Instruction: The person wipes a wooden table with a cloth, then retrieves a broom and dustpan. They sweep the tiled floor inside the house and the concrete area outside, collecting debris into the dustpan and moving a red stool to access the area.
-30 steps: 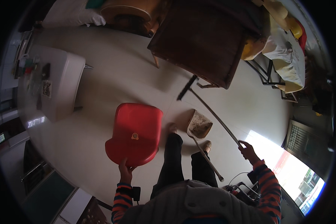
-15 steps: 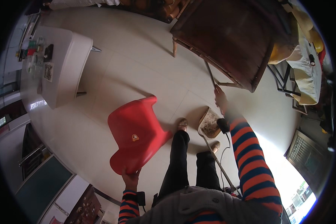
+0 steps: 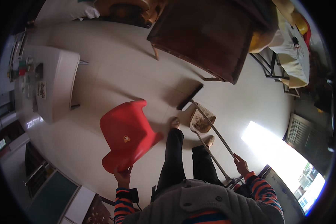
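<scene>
My left hand [image 3: 123,173] grips the edge of a red plastic chair [image 3: 117,127] with a small round sticker, held at an angle left of my legs. My right hand [image 3: 241,166] is closed round the long metal handle of a broom, whose black head [image 3: 189,98] is just above and left of a dirty pale dustpan [image 3: 199,123]. The dustpan holds grey-brown debris and stands just ahead of my feet, its handle [image 3: 211,155] slanting back toward me beside my right leg.
A dark brown table [image 3: 201,33] stands ahead, a white rounded counter [image 3: 59,82] with small items at the left. A cloth-draped folding stand [image 3: 291,63] is at the upper right, a dark green panel [image 3: 48,196] at the lower left, a metal grille [image 3: 298,130] at the right.
The red chair has turned and tilted in my left hand. My right hand reached forward with the broom beneath the table's edge, then came back, bringing the broom head down beside the dustpan.
</scene>
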`<state>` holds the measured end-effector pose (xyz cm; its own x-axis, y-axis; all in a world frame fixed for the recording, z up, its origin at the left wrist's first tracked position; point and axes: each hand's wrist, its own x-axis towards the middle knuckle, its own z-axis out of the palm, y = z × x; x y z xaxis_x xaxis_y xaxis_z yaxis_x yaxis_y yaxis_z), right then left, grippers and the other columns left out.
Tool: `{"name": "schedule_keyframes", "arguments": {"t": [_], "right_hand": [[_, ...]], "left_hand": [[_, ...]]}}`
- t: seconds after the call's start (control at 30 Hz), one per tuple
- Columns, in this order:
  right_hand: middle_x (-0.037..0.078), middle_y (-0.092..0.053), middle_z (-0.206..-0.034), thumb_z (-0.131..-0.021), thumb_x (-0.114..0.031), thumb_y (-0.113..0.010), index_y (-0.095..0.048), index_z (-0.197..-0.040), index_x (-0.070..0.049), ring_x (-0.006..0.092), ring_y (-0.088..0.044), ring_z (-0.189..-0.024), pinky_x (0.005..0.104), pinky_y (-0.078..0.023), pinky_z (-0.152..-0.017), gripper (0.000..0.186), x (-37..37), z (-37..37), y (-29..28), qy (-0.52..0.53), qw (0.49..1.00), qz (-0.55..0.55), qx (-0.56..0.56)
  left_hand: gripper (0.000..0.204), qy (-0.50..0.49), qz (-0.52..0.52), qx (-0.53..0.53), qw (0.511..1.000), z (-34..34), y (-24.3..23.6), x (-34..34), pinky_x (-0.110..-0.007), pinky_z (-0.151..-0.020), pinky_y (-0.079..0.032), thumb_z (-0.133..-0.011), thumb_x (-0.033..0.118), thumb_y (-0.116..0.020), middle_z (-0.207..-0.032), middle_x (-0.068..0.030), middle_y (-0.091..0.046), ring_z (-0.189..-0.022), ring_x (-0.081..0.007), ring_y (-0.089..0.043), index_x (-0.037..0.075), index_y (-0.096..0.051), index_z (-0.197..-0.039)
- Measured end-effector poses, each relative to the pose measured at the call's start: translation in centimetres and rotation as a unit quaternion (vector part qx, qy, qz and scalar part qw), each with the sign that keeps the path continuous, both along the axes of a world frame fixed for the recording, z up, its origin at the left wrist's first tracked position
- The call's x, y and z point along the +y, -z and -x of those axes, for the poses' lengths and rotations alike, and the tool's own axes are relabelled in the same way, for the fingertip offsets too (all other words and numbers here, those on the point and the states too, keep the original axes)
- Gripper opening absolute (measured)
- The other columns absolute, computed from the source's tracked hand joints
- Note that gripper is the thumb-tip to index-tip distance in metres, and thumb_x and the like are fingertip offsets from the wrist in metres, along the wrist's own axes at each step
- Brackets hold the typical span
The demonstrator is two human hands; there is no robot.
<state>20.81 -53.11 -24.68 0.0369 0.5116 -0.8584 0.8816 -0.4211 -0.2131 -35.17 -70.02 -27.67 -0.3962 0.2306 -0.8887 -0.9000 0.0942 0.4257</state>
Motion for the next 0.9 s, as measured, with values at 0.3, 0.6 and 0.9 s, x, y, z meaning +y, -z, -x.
{"name": "schedule_keyframes", "arguments": {"t": [0.3, 0.6, 0.9], "right_hand": [[0.016, -0.057, -0.101, -0.085, -0.039, -0.039, -0.044, -0.12, -0.023, 0.035, -0.052, -0.094, 0.041, -0.041, -0.078, 0.038, 0.5, 2.0, 4.1, 0.035, 0.999, -0.008, 0.01], [0.014, -0.054, -0.11, -0.084, -0.026, -0.048, -0.05, -0.114, -0.01, 0.0277, -0.049, -0.105, 0.0333, -0.038, -0.088, 0.035, -7.4, -2.8, -1.5, 0.216, 0.976, 0.001, -0.014], [0.017, -0.059, -0.072, -0.075, -0.038, -0.055, -0.058, -0.095, -0.009, 0.031, -0.058, -0.067, 0.0383, -0.044, -0.06, 0.035, -10.8, -4.6, -3.9, 0.258, 0.944, -0.055, -0.2]], "left_hand": [[0.045, 0.136, -0.006, 0.012, 0.991, 0.8, -1.6, 7.6, -0.044, -0.083, -0.042, -0.077, 0.028, -0.051, -0.113, -0.0073, -0.05, -0.101, -0.0244, -0.049, 0.009, -0.04, -0.116], [0.039, 0.33, -0.049, -0.039, 0.942, -1.5, 2.8, 21.3, -0.043, -0.082, -0.044, -0.077, 0.028, -0.052, -0.106, -0.0091, -0.053, -0.097, -0.0249, -0.053, 0.005, -0.045, -0.108], [0.04, 0.349, -0.066, -0.067, 0.932, -8.3, 4.9, 29.7, -0.048, -0.09, -0.038, -0.076, 0.028, -0.052, -0.104, -0.0129, -0.056, -0.098, -0.0277, -0.053, 0.001, -0.047, -0.105]]}}
